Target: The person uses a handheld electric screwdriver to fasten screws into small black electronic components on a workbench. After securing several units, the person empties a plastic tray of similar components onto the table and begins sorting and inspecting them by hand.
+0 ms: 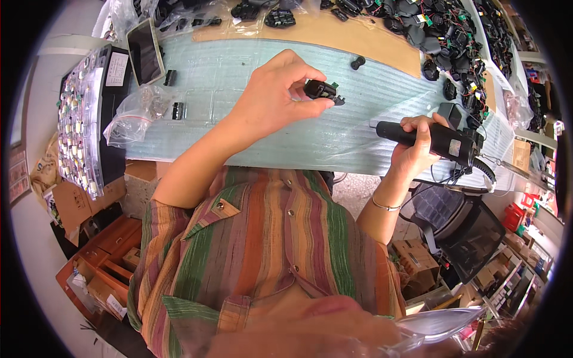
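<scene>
Between the thumb and fingers of my left hand (277, 92) is a small black plastic housing (321, 90) with green bits along its edge, lifted above the mat. My right hand (416, 143) wraps round a black electric screwdriver (444, 142), whose tip points left toward the housing but stays apart from it. A cable runs from the screwdriver's rear end. Below both hands lies a pale blue-green foam mat (286, 143) on the table.
Many black parts with green boards (427, 39) pile up at the back right. A clear bag of screws (134, 119), a tablet-like device (145, 52) and a tray of small parts (80, 125) stand left. One small black piece (357, 62) lies near the cardboard (334, 42).
</scene>
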Available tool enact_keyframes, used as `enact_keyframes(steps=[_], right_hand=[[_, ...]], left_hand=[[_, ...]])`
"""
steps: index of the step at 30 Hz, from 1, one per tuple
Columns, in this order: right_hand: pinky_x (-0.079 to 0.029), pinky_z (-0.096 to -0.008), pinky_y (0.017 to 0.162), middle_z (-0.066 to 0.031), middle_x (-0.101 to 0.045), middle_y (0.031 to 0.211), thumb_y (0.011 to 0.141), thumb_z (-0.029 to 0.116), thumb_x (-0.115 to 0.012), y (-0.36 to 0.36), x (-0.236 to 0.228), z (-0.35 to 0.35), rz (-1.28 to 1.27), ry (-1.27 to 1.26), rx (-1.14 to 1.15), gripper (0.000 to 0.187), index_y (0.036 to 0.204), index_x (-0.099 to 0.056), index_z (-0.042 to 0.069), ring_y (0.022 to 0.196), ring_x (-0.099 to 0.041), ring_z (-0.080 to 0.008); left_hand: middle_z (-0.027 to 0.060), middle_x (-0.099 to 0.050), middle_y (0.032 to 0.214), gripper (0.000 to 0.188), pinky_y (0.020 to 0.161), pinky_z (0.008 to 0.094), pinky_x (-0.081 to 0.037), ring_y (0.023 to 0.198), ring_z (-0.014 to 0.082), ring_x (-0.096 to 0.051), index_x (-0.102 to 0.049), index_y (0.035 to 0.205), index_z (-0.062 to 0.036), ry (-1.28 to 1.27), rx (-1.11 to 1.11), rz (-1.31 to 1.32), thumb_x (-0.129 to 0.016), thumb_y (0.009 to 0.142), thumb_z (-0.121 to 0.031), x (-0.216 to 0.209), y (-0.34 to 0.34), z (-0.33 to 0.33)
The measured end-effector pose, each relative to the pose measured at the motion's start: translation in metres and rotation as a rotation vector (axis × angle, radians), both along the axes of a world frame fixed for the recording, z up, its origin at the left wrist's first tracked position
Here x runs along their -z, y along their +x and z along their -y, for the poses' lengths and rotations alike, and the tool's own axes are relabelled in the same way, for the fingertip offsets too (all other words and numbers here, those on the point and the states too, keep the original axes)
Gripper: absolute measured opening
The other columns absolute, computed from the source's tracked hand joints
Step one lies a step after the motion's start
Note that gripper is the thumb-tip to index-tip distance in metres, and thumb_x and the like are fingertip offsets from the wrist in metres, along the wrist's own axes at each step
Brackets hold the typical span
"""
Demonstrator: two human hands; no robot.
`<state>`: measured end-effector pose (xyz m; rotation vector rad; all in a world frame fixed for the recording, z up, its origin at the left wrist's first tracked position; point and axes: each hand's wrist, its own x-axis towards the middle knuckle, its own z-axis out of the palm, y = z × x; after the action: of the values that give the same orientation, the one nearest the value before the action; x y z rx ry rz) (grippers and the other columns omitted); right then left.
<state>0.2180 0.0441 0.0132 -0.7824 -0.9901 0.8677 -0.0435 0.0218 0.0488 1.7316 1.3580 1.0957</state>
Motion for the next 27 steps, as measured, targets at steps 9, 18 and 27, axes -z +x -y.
enact_keyframes(steps=[9,18,27], right_hand=[[-0.052,-0.0368,0.065,-0.0088,-0.058,0.072,0.079,0.022,-0.078,0.017,0.010,0.003,-0.050,0.077,-0.051,0.054,0.117,-0.048,-0.001,0.063,-0.057,-0.0184],[-0.050,-0.0406,0.085,-0.0132,-0.058,0.094,0.081,0.050,-0.068,0.056,0.010,0.015,0.107,-0.014,0.148,0.073,0.124,-0.044,-0.005,0.084,-0.060,-0.0233],[-0.047,-0.0422,0.092,-0.0140,-0.058,0.109,0.075,0.060,-0.071,0.068,0.000,0.022,0.136,-0.152,0.240,0.086,0.127,-0.047,-0.004,0.102,-0.060,-0.0272]], left_hand=[[0.0026,-0.057,0.092,0.033,0.067,0.0243,-0.050,0.078,0.0114,-0.057,-0.069,0.102,-0.0089,0.076,0.039,-0.086,-0.083,0.072,-0.014,-0.019,0.020,-0.019],[0.0077,-0.056,0.105,0.039,0.078,0.0286,-0.051,0.090,0.0156,-0.062,-0.051,0.113,-0.0017,0.478,0.228,0.468,-0.069,0.079,0.006,-0.076,0.077,-0.194],[0.0124,-0.061,0.105,0.040,0.083,0.0334,-0.051,0.094,0.0248,-0.064,-0.064,0.107,-0.0050,0.771,-0.234,-0.444,-0.079,0.075,-0.024,-0.026,0.092,-0.392]])
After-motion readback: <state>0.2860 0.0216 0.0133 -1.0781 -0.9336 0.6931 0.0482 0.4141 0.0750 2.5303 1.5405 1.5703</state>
